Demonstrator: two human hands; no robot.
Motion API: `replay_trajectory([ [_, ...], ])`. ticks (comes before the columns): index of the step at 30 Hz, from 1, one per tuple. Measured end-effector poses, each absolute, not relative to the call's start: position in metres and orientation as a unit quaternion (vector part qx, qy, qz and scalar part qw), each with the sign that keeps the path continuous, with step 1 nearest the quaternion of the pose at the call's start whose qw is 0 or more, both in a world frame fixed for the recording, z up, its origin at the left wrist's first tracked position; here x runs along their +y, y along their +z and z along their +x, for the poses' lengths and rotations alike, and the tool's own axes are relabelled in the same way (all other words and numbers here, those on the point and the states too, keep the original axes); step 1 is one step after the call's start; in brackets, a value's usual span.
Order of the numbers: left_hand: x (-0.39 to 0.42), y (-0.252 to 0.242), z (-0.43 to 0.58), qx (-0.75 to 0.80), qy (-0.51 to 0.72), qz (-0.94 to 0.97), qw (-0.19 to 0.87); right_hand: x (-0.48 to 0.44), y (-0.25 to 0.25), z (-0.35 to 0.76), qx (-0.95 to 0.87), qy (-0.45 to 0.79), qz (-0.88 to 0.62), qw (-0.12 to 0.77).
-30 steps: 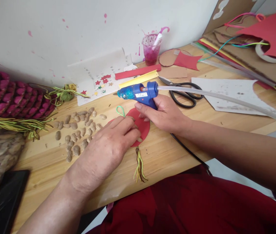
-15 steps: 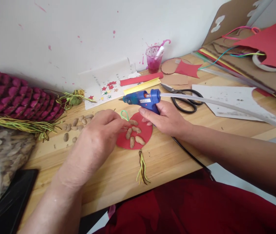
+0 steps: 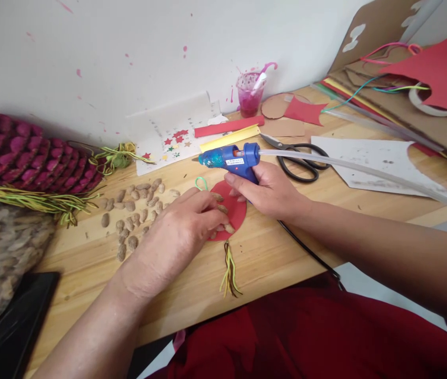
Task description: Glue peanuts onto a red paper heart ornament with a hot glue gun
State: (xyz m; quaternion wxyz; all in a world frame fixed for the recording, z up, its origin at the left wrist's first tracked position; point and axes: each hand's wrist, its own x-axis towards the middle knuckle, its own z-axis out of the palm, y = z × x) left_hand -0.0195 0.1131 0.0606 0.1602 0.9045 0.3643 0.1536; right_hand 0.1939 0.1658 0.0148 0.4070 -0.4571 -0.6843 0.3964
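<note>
A red paper disc (image 3: 238,213) lies on the wooden table, with a green loop (image 3: 201,183) at its top and a yellow-brown tassel (image 3: 229,271) at its bottom. Peanuts (image 3: 229,228) rest on the disc, partly covered by my left hand (image 3: 186,218). Its fingers are bent down over them, and whether they pinch one is hidden. My right hand (image 3: 272,189) is wrapped round the handle of a blue glue gun (image 3: 229,159), held above the disc's upper right with its nozzle pointing left.
Loose peanuts (image 3: 129,206) lie left of the disc. Behind are star stickers (image 3: 179,138), yellow and red strips, and a pink-stained cup (image 3: 249,97). Black scissors (image 3: 302,162) sit right of the glue gun. A peanut bag (image 3: 6,247) and a black phone-like object (image 3: 21,321) are at left.
My left hand has moved right and down over the disc, covering more of its peanuts and uncovering loose ones on the table. My right hand and the glue gun have hardly moved.
</note>
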Motion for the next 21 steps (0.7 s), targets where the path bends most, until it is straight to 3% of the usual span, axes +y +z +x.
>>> replay_trajectory([
  [21, 0.1107, 0.0611, -0.0151, 0.372, 0.136, 0.906, 0.151, 0.1645, 0.0188, 0.1925, -0.689, 0.384, -0.465, 0.401],
])
